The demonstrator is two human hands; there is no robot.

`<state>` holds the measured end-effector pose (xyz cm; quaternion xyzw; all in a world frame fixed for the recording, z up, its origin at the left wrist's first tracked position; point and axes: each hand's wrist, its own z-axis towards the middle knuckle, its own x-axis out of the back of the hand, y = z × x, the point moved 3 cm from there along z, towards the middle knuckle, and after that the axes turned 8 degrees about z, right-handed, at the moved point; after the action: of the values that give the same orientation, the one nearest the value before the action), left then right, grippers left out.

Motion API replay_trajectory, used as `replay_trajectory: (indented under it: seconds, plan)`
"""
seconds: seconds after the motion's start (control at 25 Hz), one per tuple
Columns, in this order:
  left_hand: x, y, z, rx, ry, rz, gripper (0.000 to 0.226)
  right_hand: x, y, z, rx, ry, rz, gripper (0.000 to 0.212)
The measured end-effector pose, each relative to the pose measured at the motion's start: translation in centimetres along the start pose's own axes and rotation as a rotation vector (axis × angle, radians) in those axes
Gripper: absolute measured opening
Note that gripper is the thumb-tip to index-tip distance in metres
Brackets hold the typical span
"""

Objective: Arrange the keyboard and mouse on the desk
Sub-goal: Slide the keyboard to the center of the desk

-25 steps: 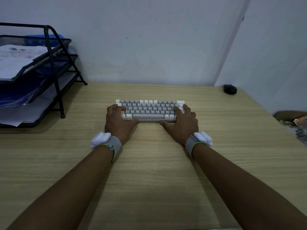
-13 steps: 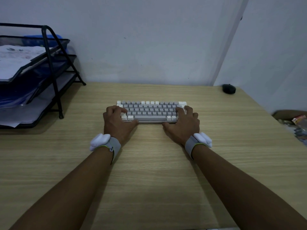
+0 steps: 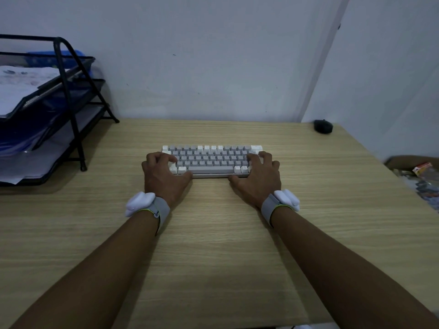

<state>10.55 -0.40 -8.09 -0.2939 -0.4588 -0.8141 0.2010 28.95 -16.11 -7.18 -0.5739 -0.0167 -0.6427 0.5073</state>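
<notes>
A compact grey and white keyboard (image 3: 211, 160) lies flat near the middle of the wooden desk (image 3: 213, 233), its long side parallel to the back wall. My left hand (image 3: 164, 174) grips its left end, fingers curled over the keys and thumb at the front edge. My right hand (image 3: 257, 179) grips the right end the same way. A small black mouse (image 3: 323, 126) rests at the far right corner of the desk, well away from both hands.
A black mesh paper tray rack (image 3: 47, 110) with papers stands at the left back of the desk. Beyond the desk's right edge lies a box of clutter (image 3: 422, 176). White walls close the back and right.
Both hands have kept their hold on the keyboard's ends; the keyboard has shifted slightly to the right and a little toward me.
</notes>
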Motion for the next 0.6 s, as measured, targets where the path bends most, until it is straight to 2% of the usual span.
replay_trajectory:
  seconds: [0.4,0.6]
  plan:
    - [0.2,0.2,-0.1,-0.013,-0.012,0.032,0.040,-0.3,0.4,0.1,-0.004,0.010,0.023,0.077]
    - [0.6,1.0,-0.3,-0.068,-0.004,0.172,0.041,-0.3,0.8,0.4,-0.021,0.006,0.081,0.086]
